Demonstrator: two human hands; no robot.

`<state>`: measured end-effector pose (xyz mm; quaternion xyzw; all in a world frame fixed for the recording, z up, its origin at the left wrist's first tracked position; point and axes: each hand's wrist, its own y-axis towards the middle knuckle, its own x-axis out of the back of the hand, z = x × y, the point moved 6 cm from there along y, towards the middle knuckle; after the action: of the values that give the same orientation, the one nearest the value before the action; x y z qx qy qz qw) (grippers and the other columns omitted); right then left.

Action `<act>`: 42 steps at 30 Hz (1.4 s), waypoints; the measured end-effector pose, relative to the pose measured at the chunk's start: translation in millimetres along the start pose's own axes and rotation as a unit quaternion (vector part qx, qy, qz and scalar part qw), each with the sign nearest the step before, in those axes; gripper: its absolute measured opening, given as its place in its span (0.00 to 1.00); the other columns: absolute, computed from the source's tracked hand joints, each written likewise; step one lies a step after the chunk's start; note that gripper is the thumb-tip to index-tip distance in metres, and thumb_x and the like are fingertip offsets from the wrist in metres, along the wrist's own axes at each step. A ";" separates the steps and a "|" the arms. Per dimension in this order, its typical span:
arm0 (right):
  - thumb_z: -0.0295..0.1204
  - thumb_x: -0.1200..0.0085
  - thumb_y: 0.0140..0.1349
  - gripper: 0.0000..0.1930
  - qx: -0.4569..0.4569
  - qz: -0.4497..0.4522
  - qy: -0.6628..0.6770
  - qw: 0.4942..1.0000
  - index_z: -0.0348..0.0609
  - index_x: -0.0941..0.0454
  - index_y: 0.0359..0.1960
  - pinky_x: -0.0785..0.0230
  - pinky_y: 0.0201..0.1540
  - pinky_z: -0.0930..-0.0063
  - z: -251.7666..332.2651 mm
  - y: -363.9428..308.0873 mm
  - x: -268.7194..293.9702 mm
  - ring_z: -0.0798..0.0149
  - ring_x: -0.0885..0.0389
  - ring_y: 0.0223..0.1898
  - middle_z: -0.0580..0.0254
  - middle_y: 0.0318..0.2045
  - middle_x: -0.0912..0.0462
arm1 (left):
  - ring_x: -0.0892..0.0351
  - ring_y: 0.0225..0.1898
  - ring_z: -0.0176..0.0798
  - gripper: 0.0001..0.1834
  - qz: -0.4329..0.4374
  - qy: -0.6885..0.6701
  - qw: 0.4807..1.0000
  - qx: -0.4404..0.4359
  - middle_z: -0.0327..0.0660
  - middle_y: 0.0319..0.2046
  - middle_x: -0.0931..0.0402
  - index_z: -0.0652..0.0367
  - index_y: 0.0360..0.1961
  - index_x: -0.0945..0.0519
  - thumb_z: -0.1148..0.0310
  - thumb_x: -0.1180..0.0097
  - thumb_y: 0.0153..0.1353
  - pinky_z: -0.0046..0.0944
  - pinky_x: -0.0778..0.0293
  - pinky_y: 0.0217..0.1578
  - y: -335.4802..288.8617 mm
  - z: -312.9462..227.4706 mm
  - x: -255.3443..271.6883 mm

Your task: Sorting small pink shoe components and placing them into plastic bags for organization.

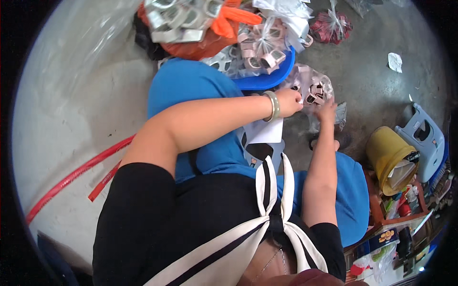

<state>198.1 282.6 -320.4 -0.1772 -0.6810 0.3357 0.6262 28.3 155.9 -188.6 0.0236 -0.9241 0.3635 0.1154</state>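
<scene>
In front of me, a clear plastic bag [303, 74] holds several small pink pieces with dark openings [316, 93]. My left hand [288, 103], with a pale bangle [272, 106] at its wrist, is curled closed at the bag's left side. A small white bit shows at its fingertips, too little to name. On the bag's right edge, the fingers of my right hand [326, 111] are closed on the plastic, slightly blurred. Beneath my left wrist is a white sheet [268, 131], lying over a grey-blue plastic stool [277, 151].
A blue tub [274, 82] holds bags of pink and white pieces; an orange bag [228, 25] stands beside it. A red-filled bag [330, 27] lies farther off. To the right are a yellow bucket [381, 151], a light blue stool [426, 145] and a cluttered wooden shelf [381, 209].
</scene>
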 end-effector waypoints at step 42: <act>0.30 0.51 0.62 0.11 0.421 -0.343 0.474 0.693 0.33 0.25 0.39 0.35 0.27 0.83 1.0 -249.1 384.3 0.75 0.30 0.22 0.67 0.23 0.27 | 0.25 0.31 0.28 0.14 -0.183 -0.111 0.757 -0.617 0.38 0.25 0.21 0.63 0.38 0.23 0.62 0.47 0.60 0.30 0.30 0.35 -76.4 -265.8 145.0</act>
<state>183.0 359.4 130.9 0.2153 -0.0948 0.2204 0.9466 -50.8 285.7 84.2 0.1566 -0.9324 -0.3191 0.0657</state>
